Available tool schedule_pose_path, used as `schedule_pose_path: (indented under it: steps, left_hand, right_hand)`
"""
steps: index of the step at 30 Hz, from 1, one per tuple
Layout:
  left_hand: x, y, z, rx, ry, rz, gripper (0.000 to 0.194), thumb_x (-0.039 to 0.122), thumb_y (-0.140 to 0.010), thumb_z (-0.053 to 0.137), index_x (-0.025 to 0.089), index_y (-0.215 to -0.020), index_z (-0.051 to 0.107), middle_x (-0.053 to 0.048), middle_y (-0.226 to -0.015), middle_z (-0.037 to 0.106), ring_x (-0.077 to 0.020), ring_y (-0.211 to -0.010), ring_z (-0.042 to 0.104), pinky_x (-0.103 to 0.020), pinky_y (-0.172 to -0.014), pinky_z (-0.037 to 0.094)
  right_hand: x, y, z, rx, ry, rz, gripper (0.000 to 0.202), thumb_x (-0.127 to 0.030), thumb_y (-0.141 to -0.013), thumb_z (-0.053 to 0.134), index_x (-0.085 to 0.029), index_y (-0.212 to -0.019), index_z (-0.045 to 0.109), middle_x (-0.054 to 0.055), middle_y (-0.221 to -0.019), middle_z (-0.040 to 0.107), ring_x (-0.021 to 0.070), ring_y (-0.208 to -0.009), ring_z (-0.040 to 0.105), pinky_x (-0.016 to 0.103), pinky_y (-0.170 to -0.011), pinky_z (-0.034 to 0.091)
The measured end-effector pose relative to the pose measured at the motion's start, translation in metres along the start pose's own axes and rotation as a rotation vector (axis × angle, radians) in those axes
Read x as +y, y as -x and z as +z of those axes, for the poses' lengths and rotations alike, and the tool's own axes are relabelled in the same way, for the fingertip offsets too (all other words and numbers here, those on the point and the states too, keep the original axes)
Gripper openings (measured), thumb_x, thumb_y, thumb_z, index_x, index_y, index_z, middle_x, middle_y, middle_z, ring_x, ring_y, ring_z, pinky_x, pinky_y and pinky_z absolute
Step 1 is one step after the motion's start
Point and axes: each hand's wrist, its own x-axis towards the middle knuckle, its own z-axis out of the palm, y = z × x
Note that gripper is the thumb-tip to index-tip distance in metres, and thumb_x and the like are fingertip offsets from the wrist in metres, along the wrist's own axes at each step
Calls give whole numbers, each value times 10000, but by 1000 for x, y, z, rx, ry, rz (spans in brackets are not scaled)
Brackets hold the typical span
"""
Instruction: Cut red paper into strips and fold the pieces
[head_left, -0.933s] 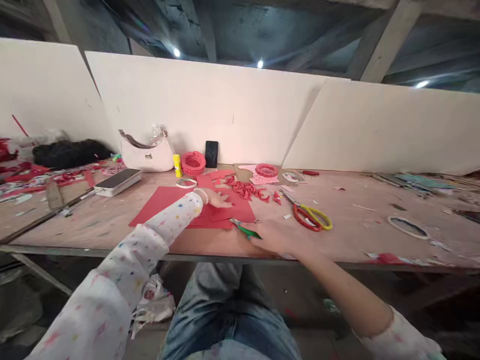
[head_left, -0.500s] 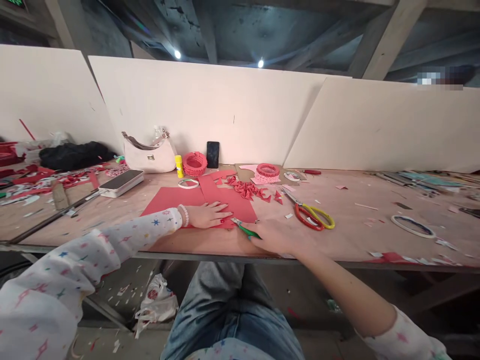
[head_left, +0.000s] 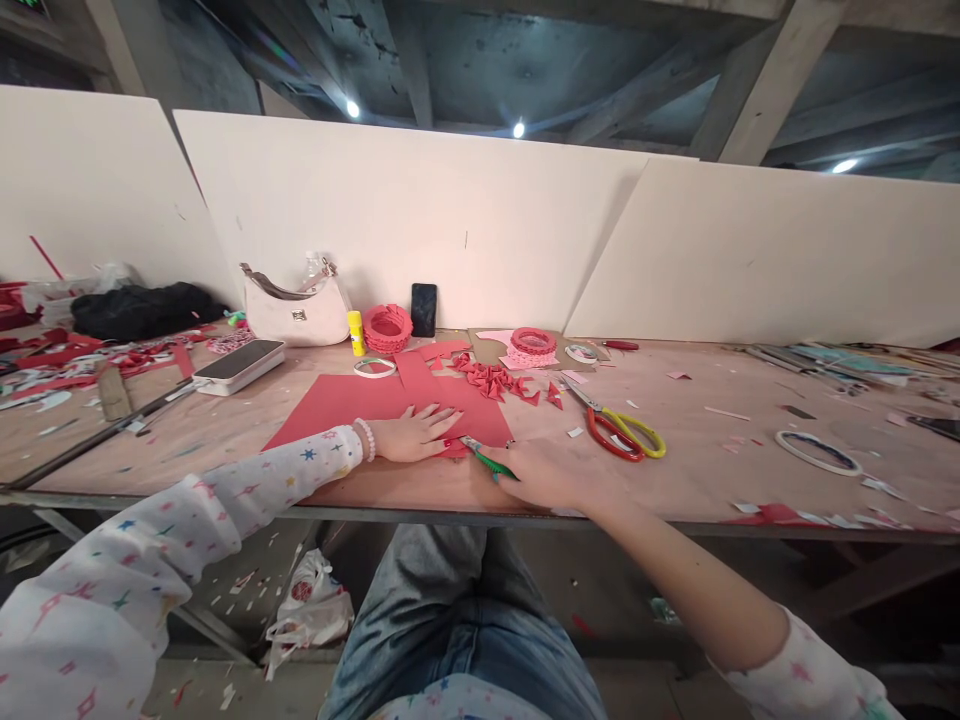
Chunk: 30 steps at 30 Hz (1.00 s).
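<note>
My left hand [head_left: 412, 435] lies flat with its fingers spread on a sheet of red paper [head_left: 330, 408] near the table's front edge. Just right of those fingertips, my right hand [head_left: 544, 475] is closed round a green utility knife [head_left: 491, 462]. The knife's pale tip points left and rests at the paper's near edge, close to my left fingers. A red strip of paper [head_left: 412, 370] lies across the sheet's upper part. Behind the sheet, folded red paper pieces [head_left: 495, 380] are heaped. Scissors [head_left: 622, 432] with red and yellow handles lie beyond my right hand.
Along the back stand a pale handbag [head_left: 296, 312], a yellow glue stick [head_left: 355, 333], stacked red rings [head_left: 387, 328] and a black phone [head_left: 424, 310]. A white box-shaped device [head_left: 240, 367] lies left. A white oval ring [head_left: 817, 453] lies right. White panels [head_left: 420, 220] close off the back.
The red sheet has turned slightly, its near left corner now lower and farther left. Both hands stay in nearly the same places, and the knife is still in my right hand.
</note>
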Motion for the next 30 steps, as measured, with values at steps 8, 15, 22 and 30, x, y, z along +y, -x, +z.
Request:
schedule_pose_path:
  steps: [8, 15, 22, 30]
  left_hand:
    - [1, -4, 6, 15, -60, -35, 577, 474, -907, 133, 213, -1415, 57, -71, -1471, 5, -287, -1339, 2, -555, -1019, 106]
    - [3, -2, 6, 16, -64, -46, 602, 477, -903, 126, 172, -1416, 48, -73, -1470, -7, -277, -1340, -6, -546, -1028, 88]
    - [0, -4, 9, 36, -58, -37, 600, 472, -905, 131, 164, -1415, 60, -94, -1468, 6, -282, -1339, 12, -550, -1023, 101]
    - [2, -3, 6, 42, -42, -39, 578, 456, -910, 163, 174, -1411, 102, -92, -1467, 41, -275, -1340, 25, -539, -1028, 97]
  right_hand:
    - [-5, 5, -8, 5, 40, 25, 438, -326, -857, 322, -257, -1276, 429, 78, -851, 668, 212, -689, 607, 251, -539, 320]
    - [-4, 4, -6, 2, 60, 49, 446, -346, -864, 296, -286, -1291, 409, 80, -832, 665, 216, -671, 606, 250, -529, 320]
    - [6, 3, 3, 10, 29, 51, 470, -311, -857, 319, -292, -1325, 363, 88, -855, 660, 205, -688, 599, 248, -549, 323]
    - [26, 2, 18, 59, 5, 67, 529, -280, -834, 342, -327, -1358, 283, 66, -923, 649, 199, -736, 590, 234, -542, 304]
